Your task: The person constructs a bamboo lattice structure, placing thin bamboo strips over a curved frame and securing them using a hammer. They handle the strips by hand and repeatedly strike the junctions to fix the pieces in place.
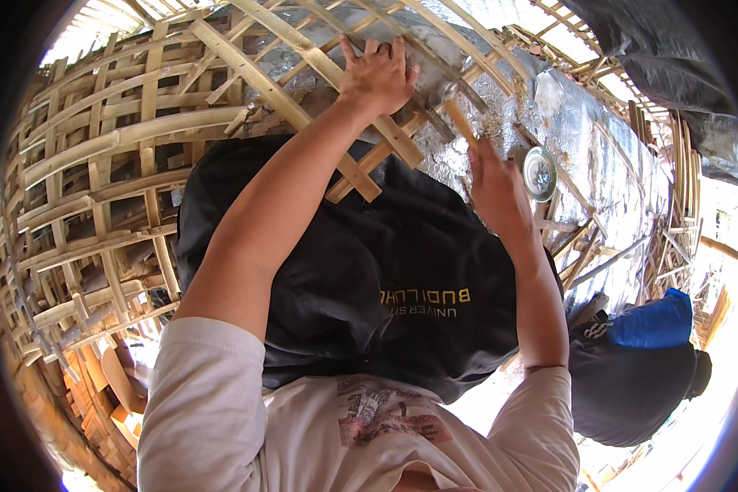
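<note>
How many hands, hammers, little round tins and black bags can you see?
Hands: 2, the left hand flat on the bamboo lattice, the right hand gripping the hammer
Hammer: 1
Round tin: 1
Black bag: 1
Total: 5

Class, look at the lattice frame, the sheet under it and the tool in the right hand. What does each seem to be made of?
Lattice frame: split bamboo slats, pale tan, matt, with visible nodes. Sheet: probably foil-faced material, silver, crinkled and glinting. Tool in the right hand: likely a hammer with a bare wooden handle; its head looks like dull metal but is blurred. The left hand presses on a slat.
</note>
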### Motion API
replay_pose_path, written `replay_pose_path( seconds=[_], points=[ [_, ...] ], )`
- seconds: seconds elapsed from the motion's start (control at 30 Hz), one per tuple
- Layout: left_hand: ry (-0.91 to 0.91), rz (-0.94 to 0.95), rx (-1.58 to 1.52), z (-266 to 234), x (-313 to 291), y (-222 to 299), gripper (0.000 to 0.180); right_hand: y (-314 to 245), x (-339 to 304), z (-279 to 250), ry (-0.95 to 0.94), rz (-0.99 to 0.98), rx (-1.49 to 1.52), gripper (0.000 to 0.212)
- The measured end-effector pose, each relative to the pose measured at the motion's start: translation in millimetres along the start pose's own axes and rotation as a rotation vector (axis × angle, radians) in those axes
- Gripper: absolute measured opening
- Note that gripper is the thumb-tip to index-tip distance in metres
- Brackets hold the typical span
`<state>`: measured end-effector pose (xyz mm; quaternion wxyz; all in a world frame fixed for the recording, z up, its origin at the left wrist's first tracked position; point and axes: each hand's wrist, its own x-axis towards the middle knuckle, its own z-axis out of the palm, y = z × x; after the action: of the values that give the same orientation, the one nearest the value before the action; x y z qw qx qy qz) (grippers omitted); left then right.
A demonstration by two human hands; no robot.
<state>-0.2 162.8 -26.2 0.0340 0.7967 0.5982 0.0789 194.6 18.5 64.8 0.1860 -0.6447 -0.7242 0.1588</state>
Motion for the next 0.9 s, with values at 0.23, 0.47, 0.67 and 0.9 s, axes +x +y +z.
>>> replay_pose_path(
  seconds=[0.23,0.47,0.67,0.9],
  points=[
    [0.032,-0.005,0.066,3,-1,-5,0.063,-29,5,-26,0.1,-0.101,0.072,0.01],
    [0.053,0.0,0.057,6,-1,1,0.06,-7,-9,11,-0.084,0.069,-0.204,0.014],
    [0.052,0.003,0.067,7,-6,-4,0.059,-22,-1,-10,0.073,-0.009,0.054,0.015],
    [0.023,-0.003,0.032,3,-1,-2,0.058,-15,-9,0,0.213,0.064,0.171,0.014]
  ],
)
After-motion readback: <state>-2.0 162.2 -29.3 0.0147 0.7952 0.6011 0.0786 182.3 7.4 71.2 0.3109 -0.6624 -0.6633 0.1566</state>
